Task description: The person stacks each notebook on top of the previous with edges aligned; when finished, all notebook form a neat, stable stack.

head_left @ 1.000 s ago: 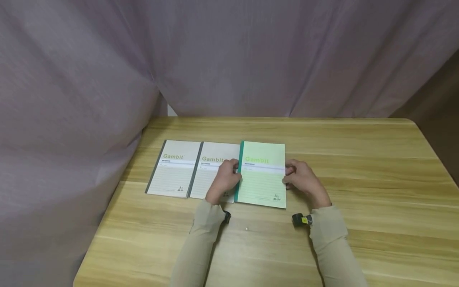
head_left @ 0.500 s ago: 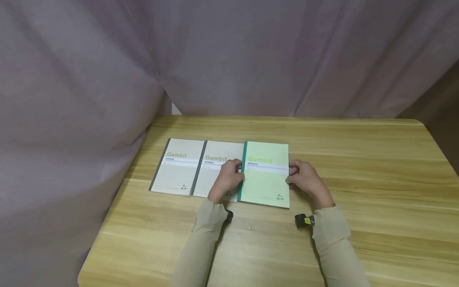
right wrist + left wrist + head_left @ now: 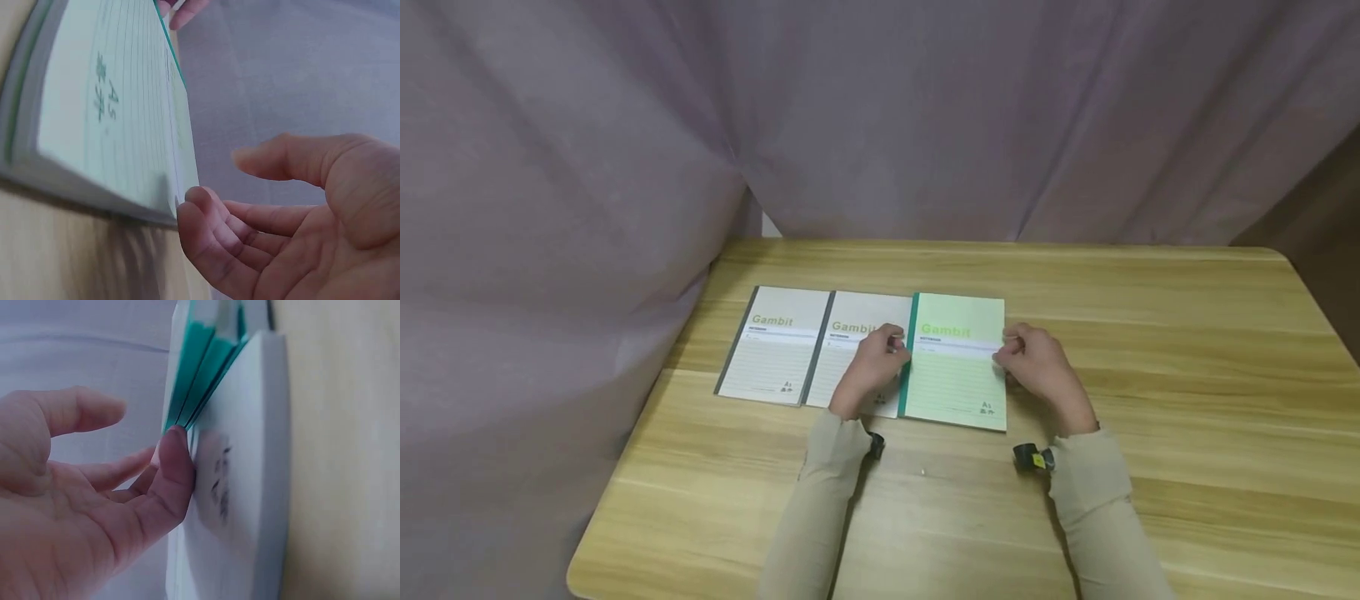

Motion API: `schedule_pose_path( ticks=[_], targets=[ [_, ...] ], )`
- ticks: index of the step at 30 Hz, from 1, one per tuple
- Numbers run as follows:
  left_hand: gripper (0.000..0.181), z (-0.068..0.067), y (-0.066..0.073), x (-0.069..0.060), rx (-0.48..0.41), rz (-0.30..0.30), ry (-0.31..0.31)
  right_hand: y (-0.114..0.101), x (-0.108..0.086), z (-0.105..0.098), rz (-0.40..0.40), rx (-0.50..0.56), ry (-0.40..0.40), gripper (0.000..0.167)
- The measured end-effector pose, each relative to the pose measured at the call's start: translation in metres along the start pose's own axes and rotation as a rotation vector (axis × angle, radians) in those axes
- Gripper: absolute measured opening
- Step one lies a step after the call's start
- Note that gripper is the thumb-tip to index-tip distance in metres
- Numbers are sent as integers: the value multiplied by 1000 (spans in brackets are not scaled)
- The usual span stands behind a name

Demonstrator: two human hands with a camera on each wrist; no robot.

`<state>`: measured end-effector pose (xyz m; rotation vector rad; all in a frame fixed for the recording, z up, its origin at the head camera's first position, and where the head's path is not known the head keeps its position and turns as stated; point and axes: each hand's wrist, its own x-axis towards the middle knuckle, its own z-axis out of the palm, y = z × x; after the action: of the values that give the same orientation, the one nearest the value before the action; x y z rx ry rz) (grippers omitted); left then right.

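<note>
A green notebook (image 3: pixel 957 383) with a teal spine lies at the right end of a row; in the left wrist view, more than one teal spine (image 3: pixel 200 369) shows, stacked. My left hand (image 3: pixel 872 367) is at the spine, above the middle white notebook (image 3: pixel 842 375). In its wrist view a fingertip touches the spines while the thumb (image 3: pixel 94 409) stands away. By the green notebook's right edge is my right hand (image 3: pixel 1037 362), its fingers (image 3: pixel 203 237) loosely bent near the edge and its thumb apart. Neither hand grips anything.
A second white notebook (image 3: pixel 775 358) with a dark spine lies at the left end of the row. All rest on a wooden table (image 3: pixel 1187 375). Grey-purple curtains (image 3: pixel 887 125) hang behind and at the left. A tiny pale speck (image 3: pixel 922 472) lies in front.
Both hands have eased off the green notebook's sides and shifted slightly away from me. The notebooks keep their arrangement; the head view has shifted a little.
</note>
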<state>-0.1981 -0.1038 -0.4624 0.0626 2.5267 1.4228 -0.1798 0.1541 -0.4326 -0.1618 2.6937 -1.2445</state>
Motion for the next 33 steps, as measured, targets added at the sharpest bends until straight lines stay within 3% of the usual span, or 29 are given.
schedule_pose_path(
  ticks=[15, 23, 33],
  targets=[
    [49, -16, -13, -5, -61, 4, 69, -19, 4, 16, -84, -6, 16, 46],
    [49, -34, -12, -12, -83, -22, 91, -36, 14, 31, -103, -6, 16, 45],
    [49, -61, -29, -20, -95, 0, 158, -60, 26, 52, -91, 14, -37, 51]
  ],
)
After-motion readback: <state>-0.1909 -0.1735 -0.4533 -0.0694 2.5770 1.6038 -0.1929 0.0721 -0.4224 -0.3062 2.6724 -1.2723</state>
